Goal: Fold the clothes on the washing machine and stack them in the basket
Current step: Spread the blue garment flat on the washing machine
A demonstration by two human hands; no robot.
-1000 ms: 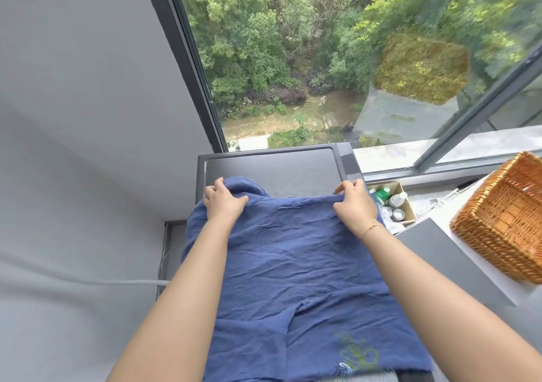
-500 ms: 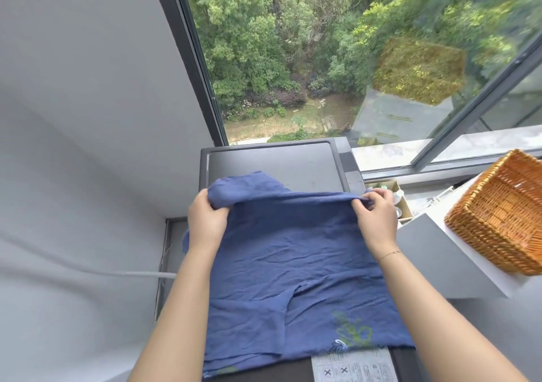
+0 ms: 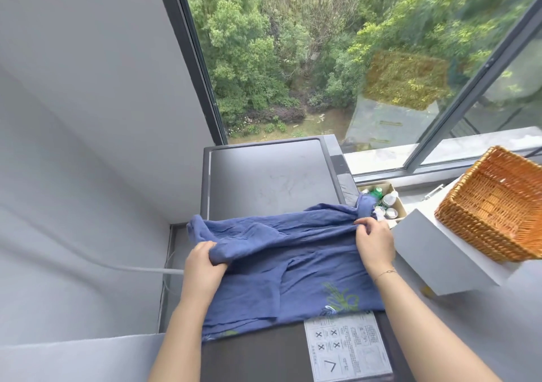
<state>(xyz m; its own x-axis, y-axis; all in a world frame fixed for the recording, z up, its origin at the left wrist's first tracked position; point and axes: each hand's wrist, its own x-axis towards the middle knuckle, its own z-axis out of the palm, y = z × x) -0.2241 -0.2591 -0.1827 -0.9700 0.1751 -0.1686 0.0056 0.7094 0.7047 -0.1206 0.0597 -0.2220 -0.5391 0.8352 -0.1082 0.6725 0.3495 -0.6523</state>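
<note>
- Your left hand (image 3: 202,267) grips the folded top edge of the blue garment (image 3: 293,270) at its left side, fingers curled round a bunch of the cloth.
- Your right hand (image 3: 374,245) pinches the same folded edge at its right side, thumb and fingers closed on the fabric; a thin bracelet (image 3: 384,273) sits on that wrist.
- The blue garment lies spread across the near half of the washing machine (image 3: 272,182), its top edge turned over toward you; a green embroidered motif (image 3: 340,299) shows near its lower right corner.
- The far half of the washing machine's lid is bare grey, reaching to the window (image 3: 308,59).
- A printed label (image 3: 347,348) is stuck on the washing machine's near edge, just below the garment's hem.
- The wicker basket (image 3: 495,205) stands to the right of the washing machine on a white box (image 3: 440,261), tilted in this view, apart from the garment.
- Between the washing machine and the basket, a small cardboard box (image 3: 397,205) holds bottles; a corner of the garment hangs over its edge.
</note>
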